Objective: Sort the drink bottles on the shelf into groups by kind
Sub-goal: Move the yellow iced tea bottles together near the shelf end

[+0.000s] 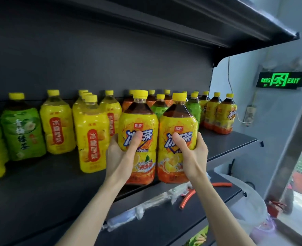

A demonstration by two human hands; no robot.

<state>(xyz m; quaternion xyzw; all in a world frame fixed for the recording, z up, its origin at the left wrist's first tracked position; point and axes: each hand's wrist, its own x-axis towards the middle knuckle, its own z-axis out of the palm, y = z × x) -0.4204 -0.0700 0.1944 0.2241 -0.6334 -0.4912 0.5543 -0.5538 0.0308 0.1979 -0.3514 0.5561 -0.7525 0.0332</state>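
The left hand gripped one iced tea bottle at its waist, fingers wrapped round the back and thumb pressed across the label. The right hand held a second iced tea bottle the same way. The pair touched side by side at the front lip of the shelf, at about six o'clock from the rows behind. Whether their bases rested on the lip or hung just clear could not be told. Both stood upright, long axes vertical, yellow caps at twelve o'clock, labels facing the wearer. Matching iced tea bottles stood at two o'clock, so the pair probably belonged there. Pear drink bottles and a green tea bottle stood at nine o'clock. The move would go best with the waist grips kept firm, both bottles upright, lifted clear of the green-labelled bottles just behind, and set down bases flat.
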